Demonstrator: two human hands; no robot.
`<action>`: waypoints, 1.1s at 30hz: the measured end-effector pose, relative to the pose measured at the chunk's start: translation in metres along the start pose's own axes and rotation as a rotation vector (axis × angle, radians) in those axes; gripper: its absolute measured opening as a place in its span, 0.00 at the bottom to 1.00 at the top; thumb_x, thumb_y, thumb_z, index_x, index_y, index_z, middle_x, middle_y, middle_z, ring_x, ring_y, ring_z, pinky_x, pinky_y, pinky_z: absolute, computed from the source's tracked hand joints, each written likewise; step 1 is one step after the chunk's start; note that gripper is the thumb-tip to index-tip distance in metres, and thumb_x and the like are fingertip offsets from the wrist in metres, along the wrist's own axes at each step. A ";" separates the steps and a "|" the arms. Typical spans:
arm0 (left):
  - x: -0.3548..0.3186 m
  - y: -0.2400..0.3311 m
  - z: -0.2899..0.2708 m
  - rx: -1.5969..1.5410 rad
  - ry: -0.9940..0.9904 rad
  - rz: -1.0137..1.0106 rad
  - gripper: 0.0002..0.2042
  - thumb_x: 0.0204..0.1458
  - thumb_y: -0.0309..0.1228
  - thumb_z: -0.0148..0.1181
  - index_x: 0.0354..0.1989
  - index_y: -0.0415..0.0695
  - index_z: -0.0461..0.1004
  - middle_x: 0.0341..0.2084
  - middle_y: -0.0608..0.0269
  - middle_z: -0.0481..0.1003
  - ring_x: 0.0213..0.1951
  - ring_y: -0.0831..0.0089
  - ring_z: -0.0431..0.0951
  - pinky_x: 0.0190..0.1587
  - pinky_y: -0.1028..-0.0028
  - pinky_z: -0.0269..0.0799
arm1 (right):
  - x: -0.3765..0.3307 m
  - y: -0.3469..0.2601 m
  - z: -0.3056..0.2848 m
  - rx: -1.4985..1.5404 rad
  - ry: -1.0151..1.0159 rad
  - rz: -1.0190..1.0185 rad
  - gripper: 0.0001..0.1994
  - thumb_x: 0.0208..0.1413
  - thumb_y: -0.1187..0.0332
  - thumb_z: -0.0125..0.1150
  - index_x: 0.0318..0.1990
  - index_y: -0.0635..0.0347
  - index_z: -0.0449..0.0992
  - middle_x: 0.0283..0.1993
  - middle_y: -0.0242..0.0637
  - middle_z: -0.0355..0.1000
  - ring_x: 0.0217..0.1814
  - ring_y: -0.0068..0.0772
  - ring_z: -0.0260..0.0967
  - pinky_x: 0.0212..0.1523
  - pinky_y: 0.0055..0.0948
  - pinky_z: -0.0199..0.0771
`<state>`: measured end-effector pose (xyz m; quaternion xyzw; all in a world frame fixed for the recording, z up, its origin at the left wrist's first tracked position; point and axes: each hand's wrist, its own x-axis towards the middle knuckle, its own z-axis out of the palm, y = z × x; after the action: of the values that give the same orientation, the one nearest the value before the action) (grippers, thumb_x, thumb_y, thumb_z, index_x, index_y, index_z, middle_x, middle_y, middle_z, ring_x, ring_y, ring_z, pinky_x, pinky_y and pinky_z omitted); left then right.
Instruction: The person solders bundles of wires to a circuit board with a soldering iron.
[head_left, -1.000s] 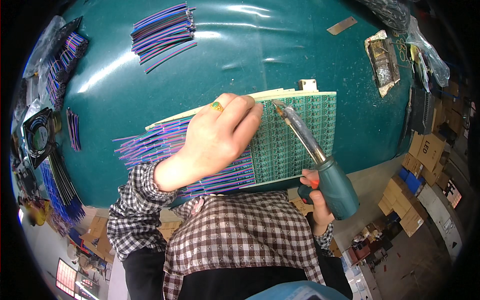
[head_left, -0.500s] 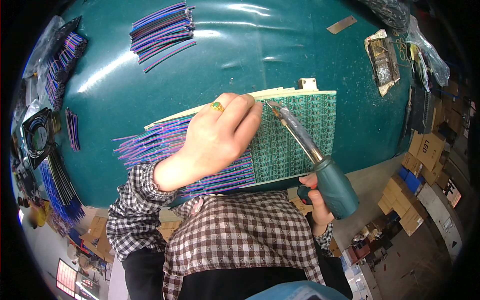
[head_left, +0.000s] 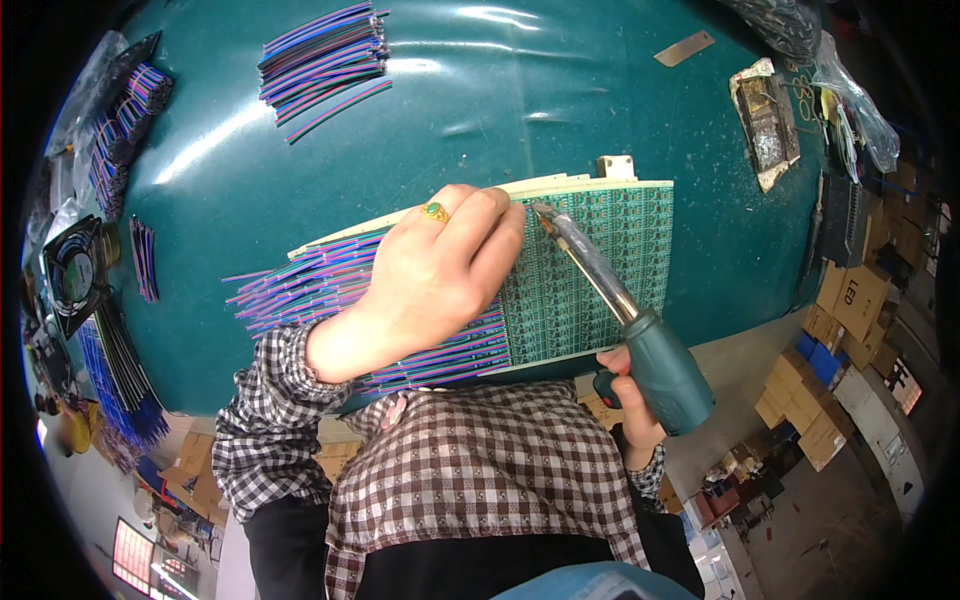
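On my head feed, the flat green circuit-board panel with pale edges (head_left: 590, 280) is my reference; it lies on the glossy dark green tabletop (head_left: 430, 130). Bare left hand (head_left: 430, 260), gold ring with green stone, is palm-down over the panel's middle, fingers curled toward its far edge; fingertips hidden, so I can't tell if they're pinching anything. Bare right hand (head_left: 637, 405), off the panel's near edge, is wrapped round the grip of a dark green soldering gun with a metal barrel (head_left: 670, 370). Its tip is at the panel's far edge, just beside the left fingers; can't confirm contact. Thin blue, pink and black wires (head_left: 310, 280) lie in rows across the panel's left part, ends overhanging. Beyond the panel, far left: loose pile of similar multicoloured wires (head_left: 325, 65). Far right of it: shallow, grimy rectangular tray (head_left: 767, 125). Small pale metal block (head_left: 616, 168) sits against its far edge.
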<state>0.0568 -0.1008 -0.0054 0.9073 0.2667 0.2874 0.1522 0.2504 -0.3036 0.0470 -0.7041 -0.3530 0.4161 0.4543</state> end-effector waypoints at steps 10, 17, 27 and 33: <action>0.001 0.001 -0.001 0.006 0.001 0.001 0.15 0.39 0.25 0.60 0.40 0.37 0.75 0.35 0.60 0.72 0.33 0.68 0.75 0.27 0.73 0.72 | -0.004 0.001 -0.001 0.059 0.044 -0.016 0.29 0.44 0.72 0.78 0.53 0.73 0.71 0.41 0.47 0.79 0.42 0.34 0.80 0.45 0.30 0.80; 0.001 0.000 -0.001 0.003 -0.006 0.005 0.16 0.39 0.25 0.60 0.40 0.37 0.75 0.35 0.60 0.72 0.34 0.68 0.75 0.28 0.73 0.72 | -0.001 -0.008 0.006 0.083 0.059 0.002 0.30 0.45 0.70 0.78 0.53 0.74 0.70 0.42 0.50 0.79 0.44 0.37 0.80 0.45 0.32 0.81; 0.003 0.005 -0.007 -0.035 -0.042 -0.049 0.18 0.37 0.20 0.62 0.42 0.35 0.78 0.35 0.58 0.75 0.34 0.64 0.77 0.34 0.70 0.75 | -0.005 0.001 -0.003 0.044 0.024 0.001 0.31 0.45 0.70 0.78 0.54 0.75 0.69 0.42 0.50 0.79 0.44 0.38 0.80 0.46 0.34 0.81; 0.002 0.003 -0.006 -0.059 -0.048 -0.064 0.16 0.38 0.20 0.63 0.40 0.35 0.78 0.34 0.58 0.74 0.33 0.64 0.77 0.34 0.70 0.75 | -0.005 0.001 -0.002 0.068 0.029 0.025 0.31 0.44 0.72 0.79 0.54 0.75 0.69 0.43 0.49 0.78 0.43 0.37 0.80 0.45 0.33 0.81</action>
<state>0.0558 -0.1014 0.0014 0.9000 0.2832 0.2684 0.1941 0.2502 -0.3090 0.0479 -0.6987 -0.3232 0.4233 0.4777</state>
